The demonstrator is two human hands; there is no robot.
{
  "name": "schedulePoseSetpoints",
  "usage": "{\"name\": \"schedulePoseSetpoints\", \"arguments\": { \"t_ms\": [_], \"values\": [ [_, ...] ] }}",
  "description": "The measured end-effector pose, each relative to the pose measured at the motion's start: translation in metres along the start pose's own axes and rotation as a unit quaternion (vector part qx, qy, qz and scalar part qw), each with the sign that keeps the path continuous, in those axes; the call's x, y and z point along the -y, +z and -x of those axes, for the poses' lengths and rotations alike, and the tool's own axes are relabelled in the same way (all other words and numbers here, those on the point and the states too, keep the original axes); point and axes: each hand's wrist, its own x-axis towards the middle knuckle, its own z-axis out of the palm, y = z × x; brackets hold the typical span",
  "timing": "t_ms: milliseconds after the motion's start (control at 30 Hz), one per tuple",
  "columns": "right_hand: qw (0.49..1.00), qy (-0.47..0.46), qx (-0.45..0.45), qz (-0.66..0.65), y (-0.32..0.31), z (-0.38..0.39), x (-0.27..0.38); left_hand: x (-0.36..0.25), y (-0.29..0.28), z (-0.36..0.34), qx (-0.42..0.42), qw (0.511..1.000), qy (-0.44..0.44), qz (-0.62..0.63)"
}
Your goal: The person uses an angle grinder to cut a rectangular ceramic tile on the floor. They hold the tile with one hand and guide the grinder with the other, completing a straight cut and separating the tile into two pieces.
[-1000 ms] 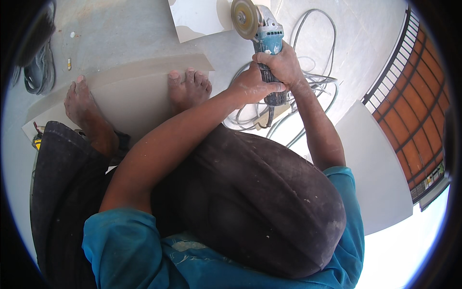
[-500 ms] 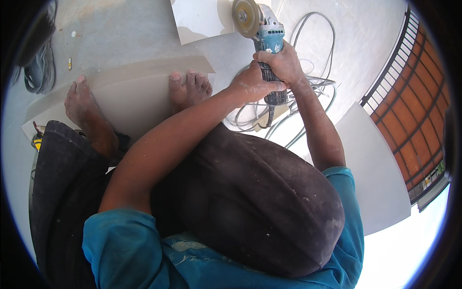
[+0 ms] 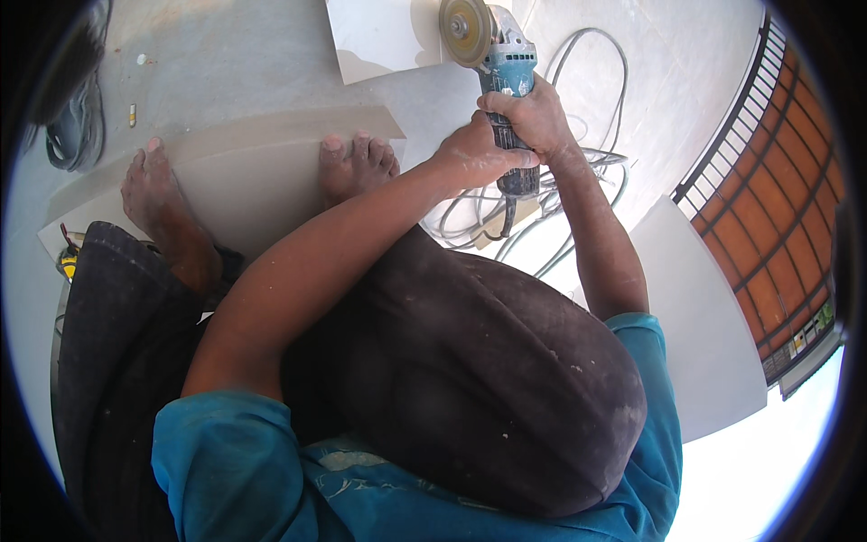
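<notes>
Beyond my knee I hold an angle grinder (image 3: 512,77), a teal and black tool with a round disc (image 3: 466,30) at its far end. My left hand (image 3: 477,154) is closed on the lower, black part of its body. Higher up, my right hand (image 3: 533,116) wraps round the body from the right side, its thumb across the front. The disc faces left, close to the edge of a pale tile (image 3: 384,41) on the floor; whether it touches the tile cannot be made out. A dark cord leaves the grinder's lower end.
Coiled cable (image 3: 596,163) lies on the floor right of the grinder. Under my bare feet is a large pale tile (image 3: 262,172). A yellow tape measure (image 3: 68,260) sits at the left, with dark footwear (image 3: 72,135) farther off. Another big pale panel (image 3: 695,325) stands at the right, near an orange-tiled, black-barred surface (image 3: 768,208).
Almost nothing differs. The grinder and both hands sit very slightly farther right in the picture, and the grip is the same.
</notes>
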Motion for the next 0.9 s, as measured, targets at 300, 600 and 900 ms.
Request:
{"name": "schedulePoseSetpoints", "arguments": {
  "t_ms": [300, 600, 900],
  "values": [
    [1.0, 0.004, 0.001, -0.015, 0.0, -0.003, 0.005, -0.015, -0.009, 0.011, 0.011, 1.0, -0.026, -0.001],
    [1.0, 0.006, -0.003, -0.005, -0.001, -0.008, 0.006, -0.01, -0.009, 0.003, 0.002, 1.0, -0.011, -0.01],
    [1.0, 0.015, 0.001, -0.025, -0.002, -0.007, 0.015, -0.016, -0.012, 0.005, 0.004, 1.0, -0.015, -0.001]
  ]
}}
